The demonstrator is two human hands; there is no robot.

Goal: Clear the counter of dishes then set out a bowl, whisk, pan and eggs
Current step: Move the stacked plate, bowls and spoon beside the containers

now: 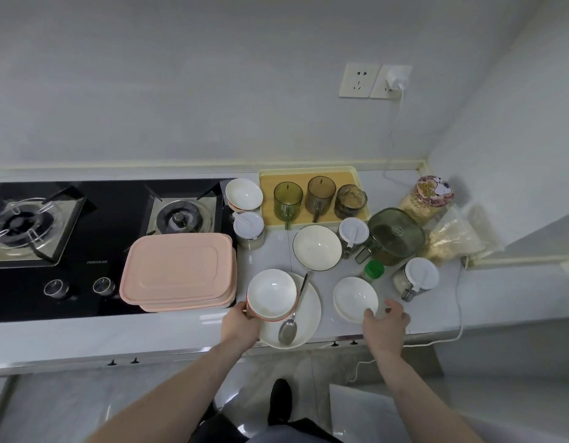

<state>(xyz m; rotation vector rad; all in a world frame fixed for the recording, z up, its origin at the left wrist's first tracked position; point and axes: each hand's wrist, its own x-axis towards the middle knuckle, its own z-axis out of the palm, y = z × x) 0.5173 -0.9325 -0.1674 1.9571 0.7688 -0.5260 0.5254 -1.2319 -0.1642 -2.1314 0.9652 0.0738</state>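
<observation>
Head cam only, so from where I'm driving: we're in the clearing stage, nothing set out yet. My left hand [241, 324] has its fingers curled round the side of the stacked white red-rimmed bowls [272, 294], which sit on the big round white plate [312, 311] with the metal spoon [291, 321]. My right hand [385, 319], fingers spread, touches the small white bowl [355, 298] at the counter's front edge. Next move, I reckon: grip it and stack it.

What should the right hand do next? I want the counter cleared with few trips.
Probably close the right hand on the small white bowl it touches and nest it in the stacked bowls that the left hand holds on the plate; spoon and plate could then go together.
</observation>
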